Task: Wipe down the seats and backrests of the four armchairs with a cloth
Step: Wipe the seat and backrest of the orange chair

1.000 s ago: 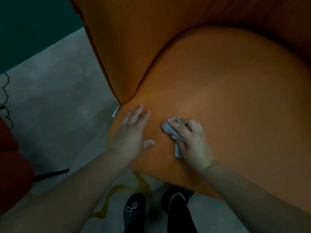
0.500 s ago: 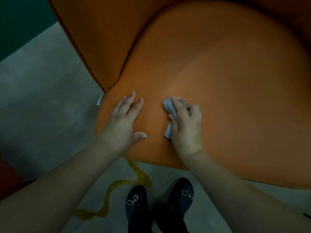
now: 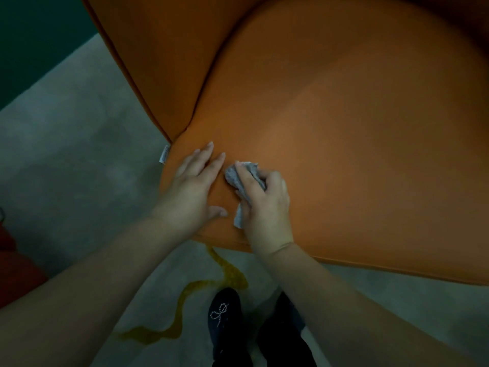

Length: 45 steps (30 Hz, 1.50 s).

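The right hand (image 3: 267, 205) was down on the front left corner of the orange armchair's seat (image 3: 357, 160), its grip closed around a crumpled grey cloth (image 3: 244, 176), fingers curled over the wad and pressing it into the upholstery. One loose tail of the cloth poked out below the thumb side, near the front edge of the cushion. Just beside it the left hand (image 3: 194, 186) lay flat and spread, palm on the seat, holding nothing, fingertips pointing toward the seam where the seat met the backrest (image 3: 164, 62). The two hands were very close, nearly touching at the index finger.

To wipe well here, I'd say the cloth wanted opening out rather than staying balled, so more of it met the surface. Long overlapping strokes across the broad, bare centre of the cushion looked the sensible course, then into that curved seam, where dirt tends to gather. The bracing hand would have to shift aside, or the patch under it goes unwiped. A small white label (image 3: 164, 154) hung at the seat's left edge, easy to snag. On the grey floor (image 3: 79, 160) below, dark shoes (image 3: 225, 313) stood by a yellowish streak (image 3: 185, 295).
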{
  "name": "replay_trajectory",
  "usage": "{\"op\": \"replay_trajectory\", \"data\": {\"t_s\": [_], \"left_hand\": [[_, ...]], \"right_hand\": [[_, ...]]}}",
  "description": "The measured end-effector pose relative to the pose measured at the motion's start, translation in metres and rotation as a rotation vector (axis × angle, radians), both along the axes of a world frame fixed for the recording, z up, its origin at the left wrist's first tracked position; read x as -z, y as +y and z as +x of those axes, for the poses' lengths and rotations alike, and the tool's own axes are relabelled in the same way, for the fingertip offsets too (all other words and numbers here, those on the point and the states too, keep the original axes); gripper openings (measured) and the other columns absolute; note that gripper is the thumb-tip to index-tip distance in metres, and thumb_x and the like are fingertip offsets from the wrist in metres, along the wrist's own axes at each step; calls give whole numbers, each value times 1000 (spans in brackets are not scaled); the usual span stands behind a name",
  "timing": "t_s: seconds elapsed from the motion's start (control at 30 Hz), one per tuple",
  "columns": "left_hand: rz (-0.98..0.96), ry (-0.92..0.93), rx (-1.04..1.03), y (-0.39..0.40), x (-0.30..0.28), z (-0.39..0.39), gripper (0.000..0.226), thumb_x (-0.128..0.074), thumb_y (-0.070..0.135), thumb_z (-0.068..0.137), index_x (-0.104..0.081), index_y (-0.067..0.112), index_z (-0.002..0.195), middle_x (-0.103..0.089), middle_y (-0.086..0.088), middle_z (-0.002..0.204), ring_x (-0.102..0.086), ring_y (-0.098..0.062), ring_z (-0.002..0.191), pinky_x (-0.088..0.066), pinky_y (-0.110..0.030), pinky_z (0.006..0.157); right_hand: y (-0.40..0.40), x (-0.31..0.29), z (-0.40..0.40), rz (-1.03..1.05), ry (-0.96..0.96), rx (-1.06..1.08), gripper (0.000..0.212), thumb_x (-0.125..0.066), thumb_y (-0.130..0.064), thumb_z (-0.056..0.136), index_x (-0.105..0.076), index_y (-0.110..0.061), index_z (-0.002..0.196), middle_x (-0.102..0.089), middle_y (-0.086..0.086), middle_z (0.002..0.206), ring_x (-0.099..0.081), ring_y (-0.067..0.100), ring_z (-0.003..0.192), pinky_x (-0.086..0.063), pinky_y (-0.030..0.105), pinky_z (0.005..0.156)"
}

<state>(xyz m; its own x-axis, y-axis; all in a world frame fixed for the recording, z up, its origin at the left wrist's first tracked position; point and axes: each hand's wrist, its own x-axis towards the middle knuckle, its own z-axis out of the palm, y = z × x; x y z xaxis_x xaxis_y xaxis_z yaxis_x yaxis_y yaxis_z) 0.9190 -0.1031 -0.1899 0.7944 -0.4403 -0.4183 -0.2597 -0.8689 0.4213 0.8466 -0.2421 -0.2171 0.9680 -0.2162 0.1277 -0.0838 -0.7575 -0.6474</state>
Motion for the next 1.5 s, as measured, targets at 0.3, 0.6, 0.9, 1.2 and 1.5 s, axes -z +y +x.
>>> {"op": "replay_trajectory", "data": {"t_s": [0.3,0.6,0.9,1.2,1.5], "left_hand": [[-34,-51,43,-20,-1,-10,106,-80,39,71,-15,27,153,0,13,160,2,-10,146,0,-24,113],[27,-79,129,-62,-6,-14,106,-80,43,70,-16,24,153,-1,10,161,1,-14,147,-11,-37,119],[75,-94,192,-90,-8,-17,106,-80,43,70,-16,25,153,-1,11,161,2,-15,147,-13,-38,116],[94,-112,239,-114,-7,-22,105,-78,46,72,-15,24,154,0,10,161,3,-15,147,-7,-34,116],[154,-85,244,-141,-25,-17,95,-65,54,82,-10,25,154,3,8,161,4,-16,147,-8,-36,117]], "right_hand": [[-104,4,-11,-33,53,283,52,-54,4,82,-56,-14,131,-46,16,106,-48,36,98,-44,42,88],[-142,2,-29,-129,94,138,52,-58,6,82,-59,-17,129,-50,21,107,-49,40,98,-45,47,84],[-228,4,-43,-106,82,519,50,-53,5,84,-58,-13,130,-46,21,111,-48,37,101,-40,36,90],[-223,2,-48,-123,89,234,49,-60,3,83,-59,-15,128,-51,22,109,-50,40,99,-45,47,86],[-204,-14,-50,115,265,222,44,-55,-2,89,-54,-14,132,-45,13,112,-43,16,104,-38,25,92]]}}
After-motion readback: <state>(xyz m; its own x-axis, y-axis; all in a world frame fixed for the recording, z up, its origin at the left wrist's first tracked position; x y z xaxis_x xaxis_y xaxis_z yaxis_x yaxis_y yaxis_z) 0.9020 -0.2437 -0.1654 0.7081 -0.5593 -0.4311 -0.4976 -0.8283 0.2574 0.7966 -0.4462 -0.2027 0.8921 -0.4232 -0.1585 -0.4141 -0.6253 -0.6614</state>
